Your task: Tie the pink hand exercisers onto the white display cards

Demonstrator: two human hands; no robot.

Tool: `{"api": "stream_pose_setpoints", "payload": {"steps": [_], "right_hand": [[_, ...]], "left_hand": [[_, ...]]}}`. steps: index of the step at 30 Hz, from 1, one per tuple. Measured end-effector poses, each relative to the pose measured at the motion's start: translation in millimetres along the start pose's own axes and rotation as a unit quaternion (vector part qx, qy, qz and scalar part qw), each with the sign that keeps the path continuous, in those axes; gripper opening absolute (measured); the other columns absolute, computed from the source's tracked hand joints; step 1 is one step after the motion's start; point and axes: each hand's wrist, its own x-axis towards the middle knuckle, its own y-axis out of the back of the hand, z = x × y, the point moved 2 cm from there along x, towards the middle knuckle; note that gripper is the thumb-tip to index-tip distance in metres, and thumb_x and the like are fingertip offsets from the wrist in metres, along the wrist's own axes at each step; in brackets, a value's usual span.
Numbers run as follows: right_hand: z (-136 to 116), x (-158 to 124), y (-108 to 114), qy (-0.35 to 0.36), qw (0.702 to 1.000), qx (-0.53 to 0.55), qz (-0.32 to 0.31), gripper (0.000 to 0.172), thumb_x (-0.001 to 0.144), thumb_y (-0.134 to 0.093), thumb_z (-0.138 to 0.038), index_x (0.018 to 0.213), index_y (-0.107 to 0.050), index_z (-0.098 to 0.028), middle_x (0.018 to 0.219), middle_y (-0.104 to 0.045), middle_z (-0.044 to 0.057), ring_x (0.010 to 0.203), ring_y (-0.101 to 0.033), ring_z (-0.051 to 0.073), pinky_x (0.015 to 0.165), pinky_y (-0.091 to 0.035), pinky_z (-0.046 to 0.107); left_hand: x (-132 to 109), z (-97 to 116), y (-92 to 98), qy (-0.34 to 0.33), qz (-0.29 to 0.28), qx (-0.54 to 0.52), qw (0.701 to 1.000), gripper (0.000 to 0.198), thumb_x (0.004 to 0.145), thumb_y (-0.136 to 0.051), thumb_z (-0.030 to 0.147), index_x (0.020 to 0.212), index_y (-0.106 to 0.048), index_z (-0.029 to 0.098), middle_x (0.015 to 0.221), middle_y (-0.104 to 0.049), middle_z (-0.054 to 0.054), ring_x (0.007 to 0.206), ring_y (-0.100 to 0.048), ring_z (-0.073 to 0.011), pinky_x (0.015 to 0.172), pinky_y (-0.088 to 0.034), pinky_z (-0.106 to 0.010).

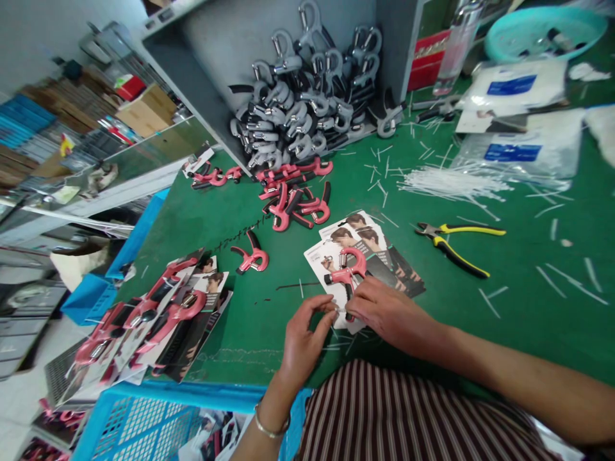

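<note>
A red hand grip strengthener [353, 262] with black handles lies on a printed backing card [319, 259], above other cards of the same kind [365, 227]. My left hand [307, 330] is at the card's lower edge, thumb and forefinger pinched on a thin white cable tie [341, 310]. My right hand [384, 310] is closed at the strengthener's lower black handle, its fingertips pressed against it. Whether those fingers also hold the tie is hidden. To the right lie yellow-and-black cutting pliers [454, 243].
A grey bin [196, 70] of grey grip strengtheners stands at the back. Loose red strengtheners [281, 208] lie before it. Carded ones [168, 314] are piled at left, above a blue crate [139, 426]. White ties [451, 182] and plastic bags [523, 144] lie at right.
</note>
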Motion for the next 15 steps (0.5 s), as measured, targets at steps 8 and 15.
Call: {"api": "stream_pose_setpoints", "payload": {"steps": [8,15], "right_hand": [[-0.2,0.3,-0.2,-0.008,1.000,0.003,0.006,0.022,0.099,-0.046,-0.020,0.087,-0.063,-0.016,0.092,-0.060,0.008,0.087,-0.050,0.020,0.077,-0.042,0.031],[1.5,0.8,2.0,-0.017,0.999,0.025,0.020,0.021,0.098,-0.046,-0.021,0.089,-0.065,-0.018,0.091,-0.060,0.008,0.087,-0.052,0.020,0.076,-0.044,0.031]], "left_hand": [[3.5,-1.2,0.1,0.008,-0.007,-0.028,1.000,0.027,0.086,-0.066,0.024,0.112,-0.063,0.022,0.097,-0.069,-0.004,0.090,-0.066,-0.0175,0.088,-0.051,-0.032],[4.8,-2.0,-0.4,0.005,-0.009,-0.039,0.999,0.026,0.086,-0.066,0.023,0.112,-0.063,0.022,0.094,-0.070,-0.004,0.089,-0.067,-0.0170,0.087,-0.052,-0.032]]}}
